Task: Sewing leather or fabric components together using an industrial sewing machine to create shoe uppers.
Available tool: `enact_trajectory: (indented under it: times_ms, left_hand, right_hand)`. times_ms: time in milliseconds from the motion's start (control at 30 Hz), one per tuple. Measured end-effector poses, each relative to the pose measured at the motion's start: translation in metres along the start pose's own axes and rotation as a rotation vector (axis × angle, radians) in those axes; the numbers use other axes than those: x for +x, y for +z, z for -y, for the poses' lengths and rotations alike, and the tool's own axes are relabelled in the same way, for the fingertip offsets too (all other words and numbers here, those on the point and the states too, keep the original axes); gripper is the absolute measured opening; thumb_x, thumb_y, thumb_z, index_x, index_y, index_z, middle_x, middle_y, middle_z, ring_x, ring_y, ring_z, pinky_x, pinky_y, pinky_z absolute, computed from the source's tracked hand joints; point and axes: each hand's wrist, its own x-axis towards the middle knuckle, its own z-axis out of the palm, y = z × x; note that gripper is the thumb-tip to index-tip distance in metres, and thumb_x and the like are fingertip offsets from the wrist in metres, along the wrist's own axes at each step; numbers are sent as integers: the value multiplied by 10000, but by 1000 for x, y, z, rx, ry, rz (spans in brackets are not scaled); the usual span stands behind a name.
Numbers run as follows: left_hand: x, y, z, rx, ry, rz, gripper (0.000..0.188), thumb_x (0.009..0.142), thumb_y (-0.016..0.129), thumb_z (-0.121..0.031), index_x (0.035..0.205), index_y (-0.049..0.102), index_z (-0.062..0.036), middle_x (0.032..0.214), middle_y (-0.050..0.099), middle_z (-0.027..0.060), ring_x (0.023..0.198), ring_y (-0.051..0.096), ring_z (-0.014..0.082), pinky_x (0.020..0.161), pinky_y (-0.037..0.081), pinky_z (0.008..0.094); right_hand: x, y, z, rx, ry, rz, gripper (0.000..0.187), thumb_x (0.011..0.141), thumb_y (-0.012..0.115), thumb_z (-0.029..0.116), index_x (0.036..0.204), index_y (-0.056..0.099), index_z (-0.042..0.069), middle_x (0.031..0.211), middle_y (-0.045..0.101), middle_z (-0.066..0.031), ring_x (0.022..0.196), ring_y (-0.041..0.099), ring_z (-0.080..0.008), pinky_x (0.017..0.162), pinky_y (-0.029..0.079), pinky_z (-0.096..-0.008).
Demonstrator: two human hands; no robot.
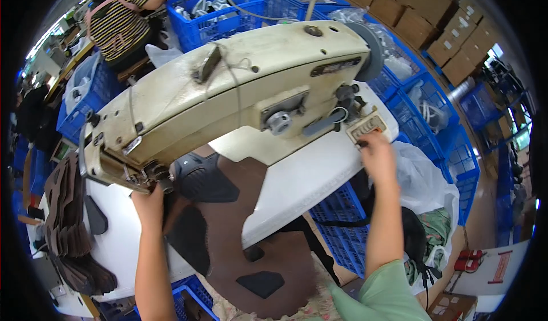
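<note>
A large cream sewing machine [188,115] stretches across the view on a white table [297,189]. My left hand [149,205] is under its needle end at the left, next to the brown sheet; the fingers are mostly hidden behind the machine head. My right hand [378,158] reaches the small beige slotted box [365,128] at the machine's right end. Its fingers are curled together against the box's front edge, and what they pinch, if anything, is hidden. A brown shaped sheet [228,247] with black patches [260,284] hangs from the table over my lap.
Stacked brown pieces [71,218] lie at the left of the table, beside a loose black piece [96,215]. Blue crates [422,109] line the right and back. A clear plastic bag [419,175] stands near my right arm. Another person [120,21] works at the far left.
</note>
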Motion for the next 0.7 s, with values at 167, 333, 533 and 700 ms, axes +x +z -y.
enact_trajectory:
  times_ms: [167, 333, 533, 700]
  left_hand:
    - [-4, 13, -32, 120, 1, -8, 223, 815, 701, -165, 890, 689, 45, 783, 712, 155, 726, 675, 209, 704, 511, 352]
    - [-6, 5, -47, 55, -18, 12, 217, 813, 737, -163, 899, 709, 35, 778, 722, 119, 707, 652, 147, 682, 506, 317]
    - [-5, -5, -35, -65, -39, 66, 185, 822, 736, -142, 903, 717, 23, 804, 727, 77, 725, 619, 101, 688, 498, 289]
    - [-1, -4, -35, -75, -35, 109, 197, 829, 737, -152, 911, 715, 26, 792, 718, 60, 726, 607, 87, 681, 494, 281]
  right_hand:
    - [16, -8, -69, 2, -129, 166, 242, 692, 563, -32, 893, 687, 21, 973, 683, -152, 977, 635, -340, 890, 500, -403]
    - [24, -24, -53, 5, -198, 245, 138, 759, 610, 3, 880, 675, 9, 906, 670, -146, 889, 639, -328, 803, 508, -375]
    - [-10, -6, 100, 554, -201, 412, 260, 955, 572, 207, 1137, 608, 26, 988, 659, -130, 800, 642, -246, 735, 516, -344]
    - [-5, 41, 214, 539, -562, 552, 248, 931, 568, 336, 989, 680, 122, 868, 647, -80, 793, 640, -307, 687, 509, -424]
